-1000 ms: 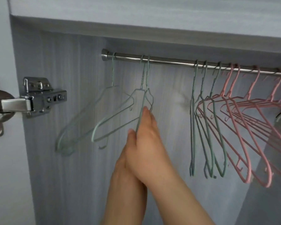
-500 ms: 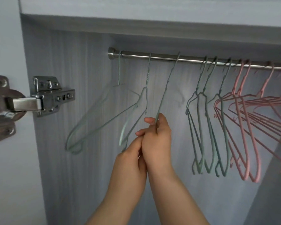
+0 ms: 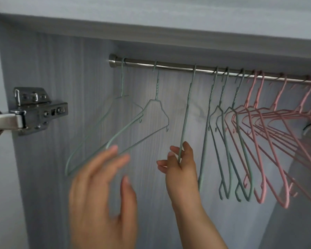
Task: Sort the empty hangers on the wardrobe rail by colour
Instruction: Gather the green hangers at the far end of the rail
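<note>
My left hand [image 3: 101, 186] is coming away, fingers [image 3: 104, 159] released, while my right hand [image 3: 180, 168] is pinching one green hanger [image 3: 187, 108], sliding it along the rail [image 3: 178, 66] toward the other green hangers [image 3: 223, 141].

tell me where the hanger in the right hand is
Head view, centre: the held green hanger hangs on the rail, two green hangers to its left, three to its right.
</note>
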`<action>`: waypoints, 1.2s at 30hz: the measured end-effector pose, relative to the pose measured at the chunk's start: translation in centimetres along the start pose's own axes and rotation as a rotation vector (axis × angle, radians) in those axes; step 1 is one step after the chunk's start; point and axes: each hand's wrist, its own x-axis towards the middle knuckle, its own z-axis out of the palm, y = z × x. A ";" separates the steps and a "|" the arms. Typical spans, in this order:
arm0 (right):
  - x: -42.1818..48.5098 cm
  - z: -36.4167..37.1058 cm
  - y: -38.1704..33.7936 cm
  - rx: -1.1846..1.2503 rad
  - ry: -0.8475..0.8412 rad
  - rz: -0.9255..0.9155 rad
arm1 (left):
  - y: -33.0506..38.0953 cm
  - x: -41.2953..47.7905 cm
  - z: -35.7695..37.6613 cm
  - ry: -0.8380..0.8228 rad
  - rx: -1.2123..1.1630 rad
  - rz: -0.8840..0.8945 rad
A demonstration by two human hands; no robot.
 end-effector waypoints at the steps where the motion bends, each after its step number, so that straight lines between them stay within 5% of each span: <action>1: -0.4 -0.1 0.0 -0.042 -0.015 -0.012 | -0.3 0.7 0.2 -0.018 0.012 -0.080; 8: -3.3 -1.0 -0.5 -0.608 -0.001 -0.417 | -2.7 2.7 1.4 -0.185 0.162 -0.312; 13: -5.1 -0.7 -0.3 -0.712 0.115 -0.692 | -5.2 3.0 3.4 -0.352 0.094 -0.420; 20: -8.0 -1.4 -0.9 -0.557 0.053 -0.842 | -5.5 5.2 3.1 -0.081 0.461 -0.171; 28: -8.7 -1.7 -0.6 -0.485 -0.144 -0.757 | -6.4 9.8 4.3 -0.610 0.784 -0.270; 31: -8.8 -1.6 -0.3 -0.495 -0.277 -0.670 | -7.0 9.0 4.8 -0.574 0.516 -0.260; 36: -8.6 -1.5 -0.2 -0.464 -0.483 -0.450 | -6.4 7.3 5.4 -0.491 -0.101 -0.542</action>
